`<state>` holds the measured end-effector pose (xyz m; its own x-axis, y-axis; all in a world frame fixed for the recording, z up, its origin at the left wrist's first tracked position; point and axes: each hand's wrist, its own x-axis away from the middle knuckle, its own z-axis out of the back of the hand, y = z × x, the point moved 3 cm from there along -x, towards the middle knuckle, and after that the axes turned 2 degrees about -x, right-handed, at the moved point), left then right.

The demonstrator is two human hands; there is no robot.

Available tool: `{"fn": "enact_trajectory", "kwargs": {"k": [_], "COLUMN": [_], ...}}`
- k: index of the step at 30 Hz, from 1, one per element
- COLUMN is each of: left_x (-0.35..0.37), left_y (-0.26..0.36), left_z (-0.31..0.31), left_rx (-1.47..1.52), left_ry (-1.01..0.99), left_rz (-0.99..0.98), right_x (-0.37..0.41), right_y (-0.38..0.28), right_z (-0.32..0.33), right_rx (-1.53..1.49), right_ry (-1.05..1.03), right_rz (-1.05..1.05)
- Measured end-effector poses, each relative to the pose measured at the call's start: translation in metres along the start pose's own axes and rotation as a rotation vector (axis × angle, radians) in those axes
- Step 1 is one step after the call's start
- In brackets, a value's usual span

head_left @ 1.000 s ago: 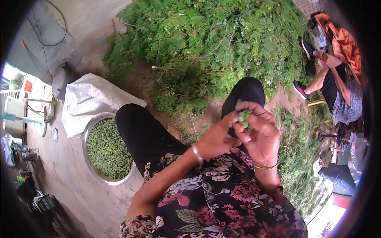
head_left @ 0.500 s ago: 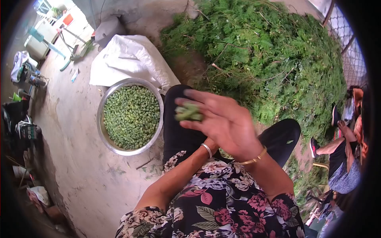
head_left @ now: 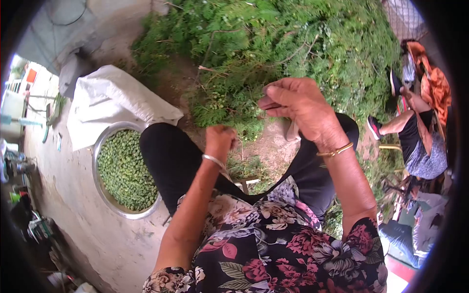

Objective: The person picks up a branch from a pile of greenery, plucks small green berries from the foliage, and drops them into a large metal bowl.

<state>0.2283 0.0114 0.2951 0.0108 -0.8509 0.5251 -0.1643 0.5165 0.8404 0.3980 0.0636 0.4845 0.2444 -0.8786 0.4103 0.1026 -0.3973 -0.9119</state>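
Observation:
My right hand, with a gold bangle at its wrist, hovers in front of the heap of leafy green branches. Its fingers are partly curled and apart, and I see nothing between them. Lower and to the left, my left hand, wearing a silver bangle, is closed between my knees. Whatever it may hold is hidden. To the left of my knee stands a round metal basin filled with small green berries or buds.
A white sack lies on the concrete floor behind the basin. At the right sits another person, legs stretched toward the heap. Tools and assorted items line the left side, and wire mesh stands at the back right.
My right hand has moved away from the basin side, up and right, and the green pieces it held are gone from its fingers. My left hand has come into view. The camera view has shifted right.

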Motion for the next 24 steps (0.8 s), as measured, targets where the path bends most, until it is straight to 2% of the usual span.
{"fn": "enact_trajectory", "kwargs": {"k": [1, 3, 4, 6, 7, 10, 11, 12, 13, 14, 15, 16, 17, 18, 20, 21, 23, 24], "left_x": [-0.021, -0.067, -0.083, -0.111, -0.117, -0.126, -0.131, -0.137, -0.139, -0.142, -0.145, -0.146, -0.137, -0.135, -0.135, -0.135, -0.132, -0.127], "left_y": [-0.001, -0.016, -0.032, -0.068, -0.093, -0.164, -0.192, -0.219, -0.229, -0.240, -0.241, -0.243, -0.237, -0.229, -0.211, -0.199, -0.169, -0.143], "left_z": [-0.001, -0.006, -0.010, -0.024, -0.026, -0.031, -0.031, -0.028, -0.029, -0.029, -0.027, -0.026, -0.027, -0.027, -0.015, -0.015, -0.012, -0.017], "left_rx": [-0.019, -0.369, -0.387, -1.100, -1.244, -1.379, -1.381, -1.369, -1.355, -1.356, -1.151, -0.942, -0.733, -0.739, -0.551, -0.552, -0.252, -0.252], "left_ry": [-0.009, -0.015, -0.023, -0.340, -0.433, -0.586, -0.600, -0.513, -0.430, -0.446, -0.338, -0.227, -0.020, -0.029, 0.137, 0.138, 0.234, 0.242], "left_rz": [0.023, 0.021, 0.036, -0.142, -0.078, -0.027, -0.018, -0.020, -0.020, -0.011, 0.163, 0.326, 0.112, 0.119, 0.262, 0.262, 0.197, 0.185], "right_x": [-0.009, -0.026, -0.034, -0.049, -0.055, -0.073, -0.079, -0.083, -0.083, -0.084, -0.086, -0.088, -0.090, -0.091, -0.094, -0.094, -0.095, -0.096], "right_y": [0.005, 0.011, 0.014, 0.021, 0.024, 0.044, 0.052, 0.052, 0.044, 0.037, 0.031, 0.028, 0.025, 0.025, 0.029, 0.028, 0.027, 0.028], "right_z": [0.018, 0.044, 0.056, 0.072, 0.078, 0.100, 0.105, 0.108, 0.109, 0.108, 0.106, 0.108, 0.109, 0.110, 0.115, 0.115, 0.114, 0.113], "right_rx": [-0.011, -0.036, -0.041, -0.057, -0.073, -0.134, -0.169, -0.177, -0.116, -0.051, -0.097, -0.099, -0.085, -0.072, -0.003, 0.025, 0.049, 0.105], "right_ry": [0.003, 0.022, 0.028, 0.049, 0.077, 0.122, 0.119, 0.126, 0.144, 0.162, 0.161, 0.171, 0.153, 0.134, 0.170, 0.193, 0.210, 0.212], "right_rz": [-0.006, -0.020, -0.019, -0.029, -0.006, -0.021, -0.044, -0.054, -0.019, 0.017, 0.127, 0.118, 0.112, 0.109, 0.086, 0.112, 0.147, 0.176]}}
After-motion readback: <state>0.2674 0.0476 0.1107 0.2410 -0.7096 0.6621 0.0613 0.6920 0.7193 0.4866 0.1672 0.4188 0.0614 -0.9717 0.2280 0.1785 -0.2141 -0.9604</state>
